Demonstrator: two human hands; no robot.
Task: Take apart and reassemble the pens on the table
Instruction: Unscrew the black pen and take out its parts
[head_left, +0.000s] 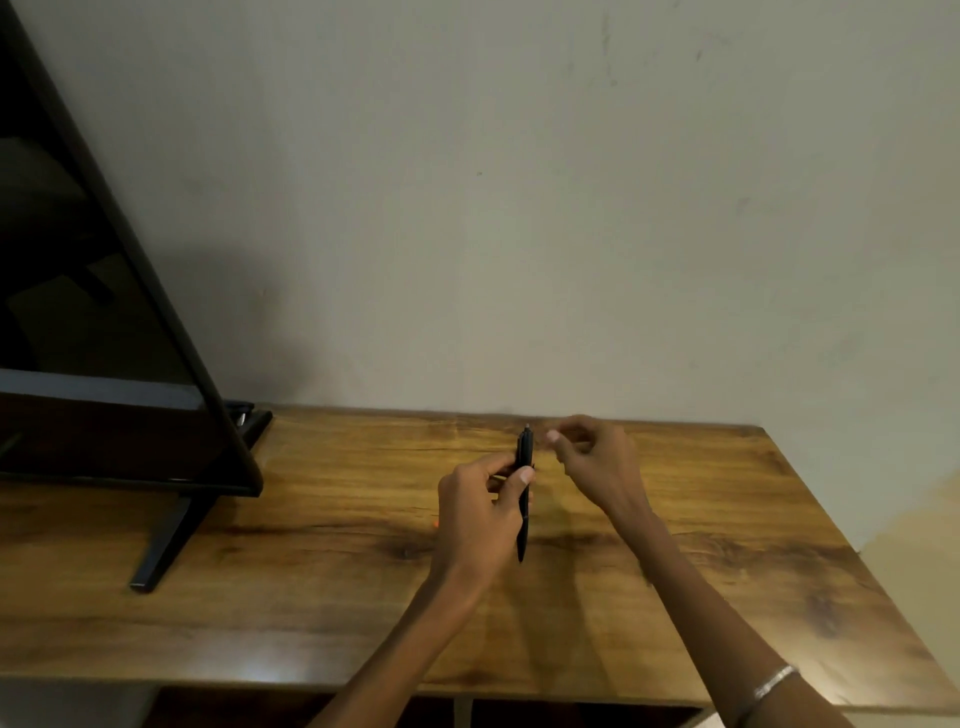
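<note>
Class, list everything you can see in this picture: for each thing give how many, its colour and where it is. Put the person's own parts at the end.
Slim black plastic pen: one, black, held roughly upright above the middle of the table.
Brown wood-grain table: one, brown with darker streaks, set against the wall.
Flat black television screen: one, black, on the table's left end, on a black stand foot.
Plain off-white wall: one, off-white, behind the table.
Thin silver bracelet: one, silver, on the right wrist.
Left hand: one, gripping the pen.
Right hand: one, beside the pen's top end, fingertips pinched; blurred, so any small part between them cannot be made out.
</note>
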